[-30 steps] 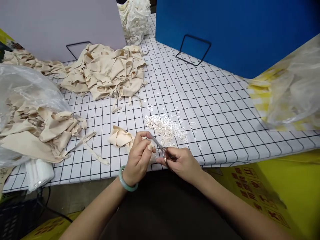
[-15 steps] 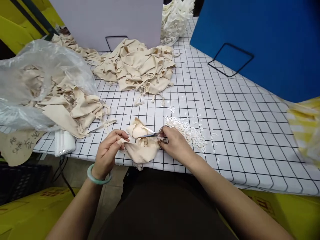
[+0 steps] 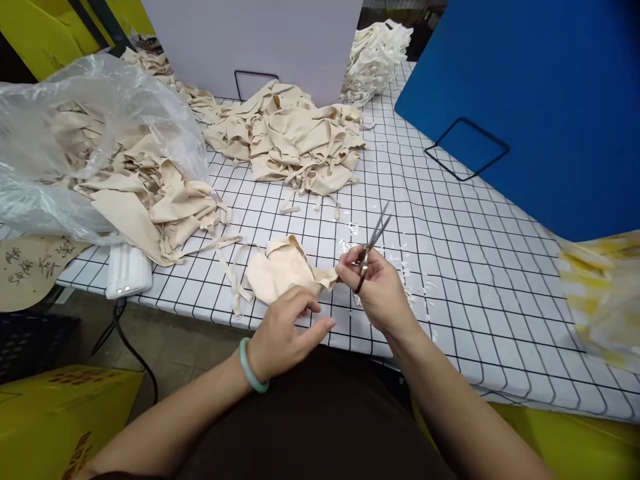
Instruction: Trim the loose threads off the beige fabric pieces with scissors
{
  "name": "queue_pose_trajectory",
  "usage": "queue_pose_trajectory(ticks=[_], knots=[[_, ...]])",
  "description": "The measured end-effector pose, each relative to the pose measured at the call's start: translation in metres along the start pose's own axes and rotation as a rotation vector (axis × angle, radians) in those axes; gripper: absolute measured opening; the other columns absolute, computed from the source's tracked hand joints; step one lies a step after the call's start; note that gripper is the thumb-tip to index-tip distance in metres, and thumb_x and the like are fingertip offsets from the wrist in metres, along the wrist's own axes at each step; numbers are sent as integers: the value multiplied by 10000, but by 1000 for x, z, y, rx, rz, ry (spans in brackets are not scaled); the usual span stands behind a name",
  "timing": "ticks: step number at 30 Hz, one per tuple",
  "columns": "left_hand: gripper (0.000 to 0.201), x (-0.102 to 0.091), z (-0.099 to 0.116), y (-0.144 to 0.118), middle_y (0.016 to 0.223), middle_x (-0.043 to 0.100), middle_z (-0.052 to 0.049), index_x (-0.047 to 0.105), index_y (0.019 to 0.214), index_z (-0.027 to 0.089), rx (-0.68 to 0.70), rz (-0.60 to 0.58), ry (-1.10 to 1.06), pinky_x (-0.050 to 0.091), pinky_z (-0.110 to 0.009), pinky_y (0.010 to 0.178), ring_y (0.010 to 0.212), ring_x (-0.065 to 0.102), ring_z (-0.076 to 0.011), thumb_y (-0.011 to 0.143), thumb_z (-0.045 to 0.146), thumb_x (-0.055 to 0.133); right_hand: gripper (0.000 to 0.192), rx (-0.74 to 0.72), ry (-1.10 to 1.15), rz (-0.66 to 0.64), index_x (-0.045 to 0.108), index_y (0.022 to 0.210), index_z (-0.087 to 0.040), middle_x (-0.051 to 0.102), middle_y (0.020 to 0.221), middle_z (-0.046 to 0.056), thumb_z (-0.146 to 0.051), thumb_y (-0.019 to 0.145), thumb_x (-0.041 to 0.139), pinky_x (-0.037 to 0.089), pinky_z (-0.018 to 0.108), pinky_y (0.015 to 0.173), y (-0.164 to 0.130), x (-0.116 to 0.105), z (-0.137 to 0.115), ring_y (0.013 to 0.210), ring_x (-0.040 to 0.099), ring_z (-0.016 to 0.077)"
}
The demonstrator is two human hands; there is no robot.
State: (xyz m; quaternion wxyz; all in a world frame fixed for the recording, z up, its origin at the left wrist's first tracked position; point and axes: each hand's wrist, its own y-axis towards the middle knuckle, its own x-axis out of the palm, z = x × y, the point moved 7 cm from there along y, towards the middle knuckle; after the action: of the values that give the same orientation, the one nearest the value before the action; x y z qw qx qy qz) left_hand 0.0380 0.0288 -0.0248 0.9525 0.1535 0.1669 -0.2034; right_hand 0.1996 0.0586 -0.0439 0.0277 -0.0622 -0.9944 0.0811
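A beige cloth garment with rounded, cup-like parts and thin straps, much like a bra, lies near the table's front edge. My right hand holds a pair of scissors, blades pointing up and slightly parted. The thumb and fingertips of that hand also pinch the garment's right end. My left hand, with a green bangle on the wrist, is open at the garment's lower edge, thumb and fingers apart. Whether its fingertips touch the cloth I cannot tell. Small white clippings lie around and partly behind my right hand.
Beige garments form a heap at the back, and more spill from a clear plastic bag at left. A white power box sits at the front edge. A blue panel stands right, beside yellow-checked cloth.
The scissors have swung from pointing left over the garment to pointing up. My left hand has released the cloth and moved right. My right hand now pinches the garment's end.
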Motion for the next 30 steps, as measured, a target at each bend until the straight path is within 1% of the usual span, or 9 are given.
queue_pose_trajectory(ticks=[5, 10, 14, 19, 23, 25, 27, 29, 30], knots=[[360, 12, -38, 8, 741, 547, -12, 596, 765, 158, -442, 104, -501, 480, -298, 728, 729, 520, -149, 932, 478, 587, 320, -96, 33, -3, 479, 857, -248, 557, 827, -26, -352, 751, 763, 539, 279, 737, -21, 24, -5, 749, 586, 127], [299, -16, -43, 11, 818, 648, -43, 674, 875, 144, -498, 268, -800, 510, -297, 757, 784, 598, -157, 888, 443, 674, 294, 21, 11, -209, 493, 885, -241, 573, 856, -17, -381, 782, 730, 561, 334, 791, -25, 40, 10, 768, 620, 145], [321, -31, -33, 3, 768, 622, -44, 669, 812, 143, -440, 190, -706, 476, -291, 708, 742, 568, -153, 920, 445, 649, 262, -126, -124, -226, 531, 929, -242, 611, 1000, 23, -324, 783, 732, 506, 360, 895, -2, 39, -1, 939, 596, 177], [303, -64, -7, -4, 798, 570, -35, 645, 707, 160, -210, 248, -446, 474, -277, 705, 758, 534, -149, 931, 365, 653, 227, -138, -108, -603, 573, 851, -216, 572, 913, -2, -285, 725, 749, 484, 295, 749, 20, 81, -1, 829, 561, 158], [355, -107, 12, -22, 778, 570, -30, 590, 592, 161, -61, 442, -619, 531, -270, 713, 751, 577, -139, 889, 320, 702, 190, -177, -153, -438, 539, 788, -212, 538, 792, -29, -267, 723, 709, 430, 280, 681, 33, 79, 4, 727, 515, 142], [395, -113, 16, -29, 709, 553, -20, 569, 603, 166, -97, 265, -786, 529, -257, 598, 602, 555, -112, 917, 392, 651, 149, -261, -208, -309, 540, 803, -217, 565, 815, -19, -239, 738, 672, 433, 300, 740, 33, 69, 1, 784, 534, 160], [387, -99, 24, -41, 742, 625, -47, 631, 699, 176, -182, -211, -790, 522, -271, 527, 535, 572, -122, 898, 508, 644, 141, -306, -223, -221, 545, 819, -221, 575, 823, -19, -195, 720, 642, 434, 305, 757, 31, 59, -1, 791, 537, 161], [347, -85, 24, -62, 916, 720, -108, 706, 892, 185, -224, -671, -540, 581, -322, 660, 698, 687, -202, 819, 524, 740, 174, -308, -195, -191, 546, 827, -224, 576, 815, -25, -162, 684, 625, 440, 301, 748, 28, 54, -3, 770, 537, 155], [335, -83, 19, -69, 1012, 732, -123, 718, 980, 195, -229, -775, -364, 587, -345, 781, 849, 710, -244, 802, 473, 776, 188, -308, -177, -192, 545, 827, -225, 578, 812, -27, -153, 672, 622, 445, 299, 744, 26, 54, -4, 765, 539, 152]])
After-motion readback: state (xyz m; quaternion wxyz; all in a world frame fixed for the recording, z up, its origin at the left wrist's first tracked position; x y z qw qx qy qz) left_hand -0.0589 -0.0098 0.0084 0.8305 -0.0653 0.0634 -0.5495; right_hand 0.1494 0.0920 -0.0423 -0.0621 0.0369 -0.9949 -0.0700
